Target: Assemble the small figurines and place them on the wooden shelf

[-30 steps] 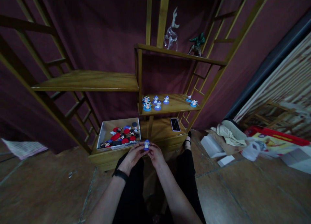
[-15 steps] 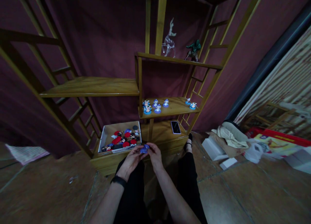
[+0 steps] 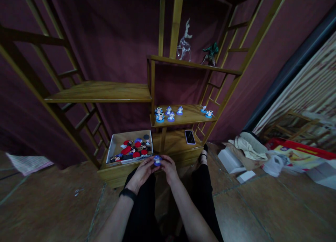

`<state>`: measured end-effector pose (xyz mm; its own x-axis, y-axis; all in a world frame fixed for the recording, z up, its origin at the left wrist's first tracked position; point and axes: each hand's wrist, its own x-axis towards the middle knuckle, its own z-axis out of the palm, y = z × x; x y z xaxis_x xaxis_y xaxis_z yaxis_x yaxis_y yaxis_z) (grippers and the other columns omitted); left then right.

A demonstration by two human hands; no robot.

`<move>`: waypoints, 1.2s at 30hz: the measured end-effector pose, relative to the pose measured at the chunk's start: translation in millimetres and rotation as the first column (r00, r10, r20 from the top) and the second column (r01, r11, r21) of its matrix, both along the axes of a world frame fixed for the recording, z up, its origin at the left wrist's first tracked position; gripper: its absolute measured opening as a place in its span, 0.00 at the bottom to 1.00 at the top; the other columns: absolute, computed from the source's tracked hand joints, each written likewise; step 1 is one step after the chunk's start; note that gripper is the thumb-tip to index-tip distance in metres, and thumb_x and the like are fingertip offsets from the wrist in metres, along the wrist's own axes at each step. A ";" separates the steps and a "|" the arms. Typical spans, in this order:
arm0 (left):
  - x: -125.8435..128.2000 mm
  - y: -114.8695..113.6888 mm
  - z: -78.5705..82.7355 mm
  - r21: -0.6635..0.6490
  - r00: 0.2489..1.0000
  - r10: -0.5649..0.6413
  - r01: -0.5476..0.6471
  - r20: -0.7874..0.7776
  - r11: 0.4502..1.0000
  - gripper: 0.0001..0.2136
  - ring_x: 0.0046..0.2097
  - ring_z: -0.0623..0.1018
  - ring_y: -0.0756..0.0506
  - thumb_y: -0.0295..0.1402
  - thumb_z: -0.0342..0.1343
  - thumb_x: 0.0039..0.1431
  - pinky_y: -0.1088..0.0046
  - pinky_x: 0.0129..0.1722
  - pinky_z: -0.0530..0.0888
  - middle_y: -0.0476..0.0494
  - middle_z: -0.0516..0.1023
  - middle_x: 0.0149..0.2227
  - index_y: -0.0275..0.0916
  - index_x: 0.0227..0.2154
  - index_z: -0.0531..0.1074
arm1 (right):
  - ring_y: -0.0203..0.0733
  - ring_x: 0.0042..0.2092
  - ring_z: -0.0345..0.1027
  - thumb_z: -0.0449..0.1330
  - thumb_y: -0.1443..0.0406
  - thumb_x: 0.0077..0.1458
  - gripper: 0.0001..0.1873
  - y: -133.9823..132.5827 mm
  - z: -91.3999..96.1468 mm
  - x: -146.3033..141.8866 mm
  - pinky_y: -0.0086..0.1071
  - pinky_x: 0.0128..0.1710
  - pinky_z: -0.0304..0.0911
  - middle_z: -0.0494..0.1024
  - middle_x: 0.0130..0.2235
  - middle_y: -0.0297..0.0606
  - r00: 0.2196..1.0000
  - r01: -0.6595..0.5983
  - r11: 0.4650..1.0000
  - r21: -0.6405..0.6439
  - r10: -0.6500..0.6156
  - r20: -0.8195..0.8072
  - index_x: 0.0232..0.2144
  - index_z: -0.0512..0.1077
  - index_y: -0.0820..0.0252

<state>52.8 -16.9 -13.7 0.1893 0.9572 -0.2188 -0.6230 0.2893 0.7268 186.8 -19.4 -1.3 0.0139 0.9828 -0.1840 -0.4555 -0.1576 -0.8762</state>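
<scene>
A small purple figurine [image 3: 157, 160] is held between my left hand [image 3: 144, 172] and my right hand [image 3: 169, 168], the fingers of both closed on its sides. It is upright with its white front showing. Just beyond my left hand, an open white box [image 3: 111, 149] holds several loose figurines [image 3: 131, 151] with red, black and purple parts. On the shelf [image 3: 190, 115] above stand several similar figurines: purple ones [image 3: 171, 116] in the middle, blue-based ones [image 3: 160, 117] at the left, and two more [image 3: 209, 114] at the right end.
A phone [image 3: 189, 137] lies on the lower cabinet top. A clear deer figure [image 3: 184, 46] and a green figure [image 3: 210, 54] stand on the upper shelf. White boxes [image 3: 231, 161], a plastic bag [image 3: 274, 165] and a red-yellow package [image 3: 296, 157] lie on the floor at the right.
The purple figurine has been turned in my fingers, so its white front now shows where mostly purple showed before. Both hands stay in nearly the same place.
</scene>
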 end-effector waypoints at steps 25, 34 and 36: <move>4.9 13.7 0.8 -0.037 0.999 -0.034 0.033 -0.032 0.999 0.11 0.33 0.75 0.50 0.22 0.59 0.45 0.77 0.32 0.71 0.42 0.78 0.34 0.34 0.35 0.75 | 0.35 0.30 0.70 0.62 0.70 0.37 0.06 14.8 -12.6 4.7 0.29 0.34 0.64 0.77 0.28 0.34 0.963 -0.126 0.982 -0.143 0.086 -0.254 0.24 0.72 0.62; 7.9 16.2 -10.6 0.051 0.996 -0.025 0.029 -0.082 0.998 0.10 0.31 0.74 0.51 0.24 0.62 0.43 0.76 0.32 0.69 0.44 0.77 0.32 0.35 0.32 0.75 | 0.37 0.33 0.69 0.67 0.66 0.34 0.12 10.7 -16.7 1.4 0.30 0.35 0.63 0.77 0.31 0.36 0.986 -0.096 0.995 0.009 0.097 -0.133 0.27 0.74 0.63; 8.2 16.5 -10.9 0.053 0.996 -0.016 0.021 -0.092 0.998 0.10 0.31 0.74 0.51 0.24 0.62 0.43 0.76 0.32 0.69 0.45 0.77 0.31 0.34 0.32 0.75 | 0.37 0.33 0.69 0.67 0.65 0.35 0.13 11.1 -18.4 1.6 0.31 0.36 0.63 0.77 0.31 0.37 0.990 -0.095 0.995 0.021 0.096 -0.101 0.27 0.74 0.63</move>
<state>61.0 -0.4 -24.5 0.1890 0.9646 -0.1839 -0.5481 0.2590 0.7953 188.4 -8.3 -19.7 -0.0983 0.9815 -0.1641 -0.5262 -0.1912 -0.8286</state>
